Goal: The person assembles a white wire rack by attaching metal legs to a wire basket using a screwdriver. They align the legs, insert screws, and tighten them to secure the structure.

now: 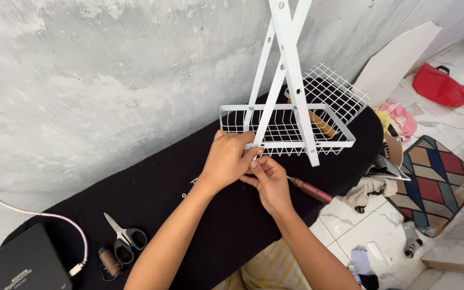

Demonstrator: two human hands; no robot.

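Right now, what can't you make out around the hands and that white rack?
Head view only:
- Whatever the left hand and right hand pinch at the white rack leg: covered by fingers.
- Rack top: cut off by the upper edge.
- Screwdriver tip: behind the right hand.
- Small fasteners on the black cloth: too small to identify.

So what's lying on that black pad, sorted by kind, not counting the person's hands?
White wire baskets: 2
White frame bars: 2
Scissors: 1
Screwdrivers with a reddish handle: 1
Brown thread spools: 1
Total: 7
A few tiny screws or washers near the left hand are too small to count.
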